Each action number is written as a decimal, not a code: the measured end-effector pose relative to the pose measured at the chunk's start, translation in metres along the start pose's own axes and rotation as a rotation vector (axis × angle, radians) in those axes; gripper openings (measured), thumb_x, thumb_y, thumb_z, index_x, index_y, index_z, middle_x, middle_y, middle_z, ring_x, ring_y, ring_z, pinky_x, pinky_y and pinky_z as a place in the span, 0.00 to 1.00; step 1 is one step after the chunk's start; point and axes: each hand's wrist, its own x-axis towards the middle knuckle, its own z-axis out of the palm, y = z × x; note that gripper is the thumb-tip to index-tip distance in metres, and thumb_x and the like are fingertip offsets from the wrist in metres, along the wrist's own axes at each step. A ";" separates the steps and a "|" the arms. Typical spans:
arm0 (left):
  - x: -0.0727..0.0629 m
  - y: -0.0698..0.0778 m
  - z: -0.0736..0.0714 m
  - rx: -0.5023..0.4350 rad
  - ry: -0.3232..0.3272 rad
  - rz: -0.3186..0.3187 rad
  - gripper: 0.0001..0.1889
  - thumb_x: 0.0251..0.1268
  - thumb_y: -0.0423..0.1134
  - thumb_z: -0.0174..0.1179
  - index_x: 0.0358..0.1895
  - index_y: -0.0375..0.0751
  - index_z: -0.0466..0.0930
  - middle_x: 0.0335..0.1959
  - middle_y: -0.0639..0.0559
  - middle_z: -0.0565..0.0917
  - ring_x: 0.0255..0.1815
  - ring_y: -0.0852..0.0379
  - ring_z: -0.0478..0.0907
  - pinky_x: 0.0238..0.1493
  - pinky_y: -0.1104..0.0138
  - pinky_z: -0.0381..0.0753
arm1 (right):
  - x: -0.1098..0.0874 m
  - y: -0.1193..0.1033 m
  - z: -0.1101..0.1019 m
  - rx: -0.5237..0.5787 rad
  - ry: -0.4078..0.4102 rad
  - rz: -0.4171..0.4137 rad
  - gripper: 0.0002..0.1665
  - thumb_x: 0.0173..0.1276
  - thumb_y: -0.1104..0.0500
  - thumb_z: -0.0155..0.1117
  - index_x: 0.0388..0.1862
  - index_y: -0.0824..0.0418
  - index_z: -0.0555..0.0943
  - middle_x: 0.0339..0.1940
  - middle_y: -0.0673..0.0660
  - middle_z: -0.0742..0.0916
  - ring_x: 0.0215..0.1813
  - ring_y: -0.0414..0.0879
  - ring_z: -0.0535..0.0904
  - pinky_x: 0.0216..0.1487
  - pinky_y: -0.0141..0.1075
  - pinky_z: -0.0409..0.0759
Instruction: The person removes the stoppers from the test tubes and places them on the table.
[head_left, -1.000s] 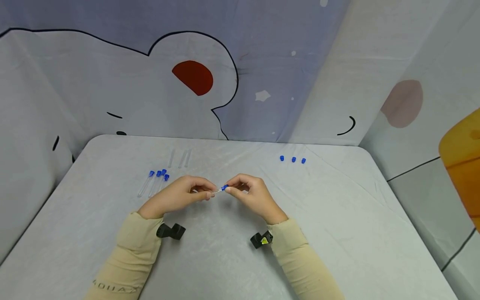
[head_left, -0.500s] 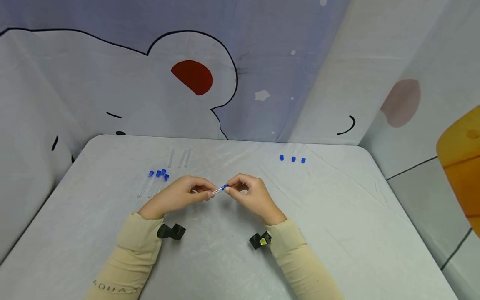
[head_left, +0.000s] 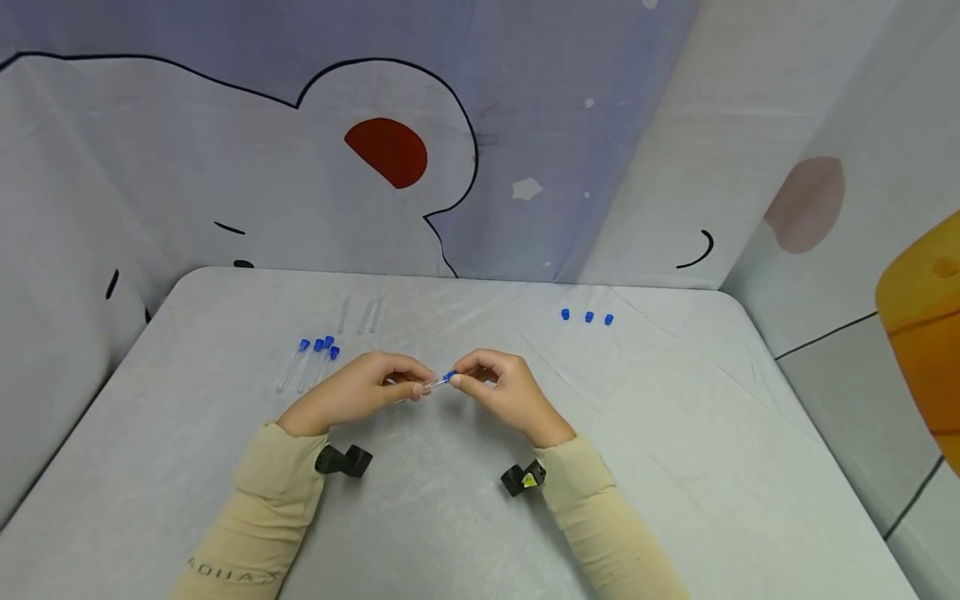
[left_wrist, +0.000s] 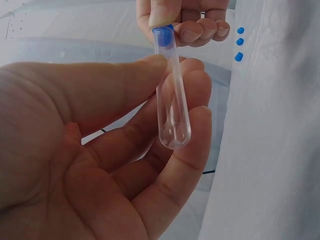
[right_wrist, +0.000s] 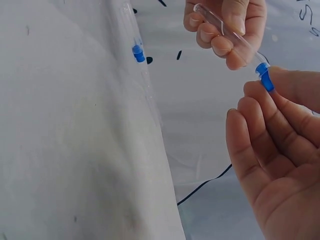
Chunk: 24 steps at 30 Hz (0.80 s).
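Between the two hands, above the table, is a clear test tube (left_wrist: 172,110) with a rounded bottom. My left hand (head_left: 371,386) pinches its glass between thumb and fingers. My right hand (head_left: 508,392) pinches the blue cap (right_wrist: 265,77) at the tube's mouth, thumb on one side and fingertips on the other. In the left wrist view the cap's lower part shows inside the mouth of the tube. To the left of my left hand lie several capped test tubes (head_left: 291,369), partly hidden by that hand.
Three uncapped tubes (head_left: 365,317) lie farther back on the white-covered table (head_left: 675,467). Three loose blue caps (head_left: 588,317) stand in a row at the back right. A printed cloth wall (head_left: 570,183) rises behind the table's rear edge.
Both hands keep nearly the same place and grip. The tube between them shifts only slightly in angle; the things on the table have not moved.
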 end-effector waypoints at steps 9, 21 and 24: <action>0.000 -0.002 0.000 0.007 -0.009 0.015 0.12 0.76 0.35 0.59 0.56 0.35 0.85 0.45 0.47 0.88 0.44 0.57 0.83 0.47 0.60 0.81 | -0.001 0.001 -0.001 0.054 -0.036 0.037 0.04 0.71 0.63 0.68 0.42 0.64 0.87 0.39 0.54 0.89 0.39 0.44 0.84 0.42 0.38 0.82; -0.001 0.001 -0.002 0.017 -0.018 0.017 0.13 0.75 0.33 0.59 0.56 0.35 0.84 0.46 0.51 0.88 0.45 0.56 0.83 0.47 0.59 0.81 | -0.001 0.001 -0.003 0.134 -0.079 0.075 0.07 0.72 0.63 0.67 0.44 0.66 0.86 0.36 0.56 0.88 0.39 0.64 0.84 0.42 0.37 0.83; -0.001 0.001 -0.002 0.020 -0.013 0.017 0.12 0.75 0.33 0.59 0.56 0.35 0.85 0.46 0.51 0.88 0.45 0.56 0.83 0.47 0.59 0.81 | -0.001 0.001 -0.003 0.142 -0.076 0.071 0.07 0.72 0.63 0.67 0.44 0.66 0.86 0.35 0.56 0.88 0.39 0.62 0.84 0.42 0.37 0.83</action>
